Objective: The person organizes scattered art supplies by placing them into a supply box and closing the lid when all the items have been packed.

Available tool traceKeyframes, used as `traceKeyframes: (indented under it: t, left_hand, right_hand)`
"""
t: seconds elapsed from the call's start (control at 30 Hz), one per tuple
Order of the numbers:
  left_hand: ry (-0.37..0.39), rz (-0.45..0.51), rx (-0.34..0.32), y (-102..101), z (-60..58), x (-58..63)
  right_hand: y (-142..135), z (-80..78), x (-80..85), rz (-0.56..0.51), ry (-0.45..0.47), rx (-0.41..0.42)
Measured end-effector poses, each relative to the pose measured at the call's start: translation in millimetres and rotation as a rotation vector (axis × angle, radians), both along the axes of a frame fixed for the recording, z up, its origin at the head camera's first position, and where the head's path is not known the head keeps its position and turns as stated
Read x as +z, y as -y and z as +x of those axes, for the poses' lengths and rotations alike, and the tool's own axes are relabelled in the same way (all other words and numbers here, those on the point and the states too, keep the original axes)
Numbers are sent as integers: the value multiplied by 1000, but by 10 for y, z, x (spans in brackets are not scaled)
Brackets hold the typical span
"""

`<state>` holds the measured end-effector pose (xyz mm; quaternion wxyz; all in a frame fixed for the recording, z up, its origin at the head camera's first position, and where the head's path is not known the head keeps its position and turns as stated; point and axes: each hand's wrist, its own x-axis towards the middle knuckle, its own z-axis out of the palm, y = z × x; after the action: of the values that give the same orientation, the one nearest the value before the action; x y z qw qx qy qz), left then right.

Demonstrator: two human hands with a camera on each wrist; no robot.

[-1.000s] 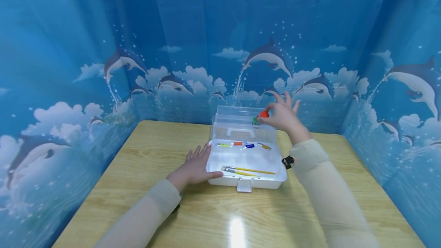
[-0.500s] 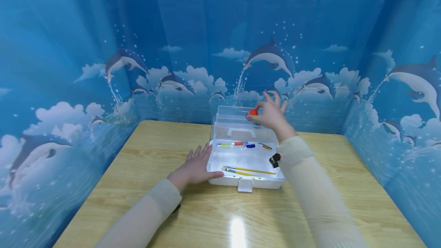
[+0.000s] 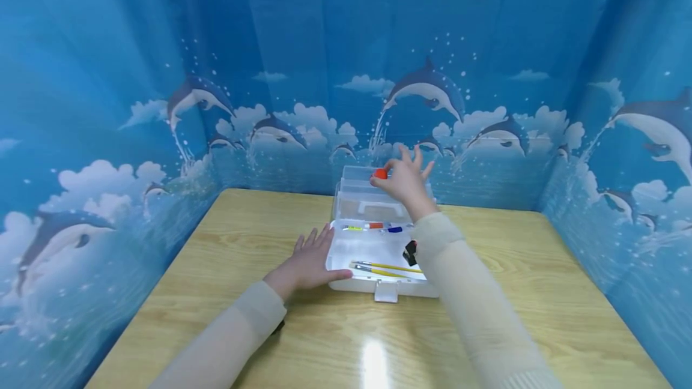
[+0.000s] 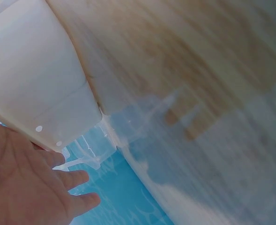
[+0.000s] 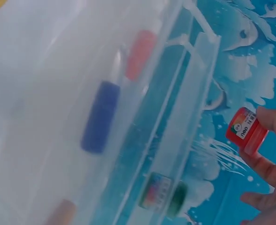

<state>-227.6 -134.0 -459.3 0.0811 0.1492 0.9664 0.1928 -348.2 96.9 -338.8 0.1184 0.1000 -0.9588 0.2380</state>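
My right hand (image 3: pixel 408 185) pinches a small red paint jar (image 5: pixel 244 127) between thumb and forefinger, its other fingers spread. It is over the raised clear lid (image 3: pixel 348 188) of a white plastic box (image 3: pixel 354 286). A green-capped jar (image 5: pixel 157 191) lies in the lid's shelf in the right wrist view; the hand hides it from the head view. My left hand (image 3: pixel 307 263) rests against the box's left side, fingers straight and thumb over the front rim. Two yellow-handled paintbrushes (image 3: pixel 378 270) lie at the front inside the box.
Along the box's back lie short yellow (image 3: pixel 354 228), orange (image 3: pixel 375 226) and blue (image 3: pixel 395 229) pieces with pale ends. A latch (image 3: pixel 386 292) hangs at the front. The box stands on a wooden table (image 3: pixel 259 221), with a dolphin-print curtain (image 3: pixel 303 65) behind.
My right hand has moved left across the lid with the red jar. The green jar stayed in the lid and is now behind the hand. My left hand has kept its place.
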Motion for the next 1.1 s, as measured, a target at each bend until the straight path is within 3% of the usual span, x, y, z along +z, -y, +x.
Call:
traceKeyframes:
  t: [0.27, 0.53, 1.1]
  left_hand:
    - [-1, -8, 4, -5, -10, -21]
    - [-4, 4, 9, -22, 22, 21]
    - [13, -26, 26, -29, 27, 31]
  right_hand:
    - [135, -71, -156, -15, -7, -30]
    - [256, -123, -288, 43, 21, -61]
    - [324, -167, -340, 121, 122, -39]
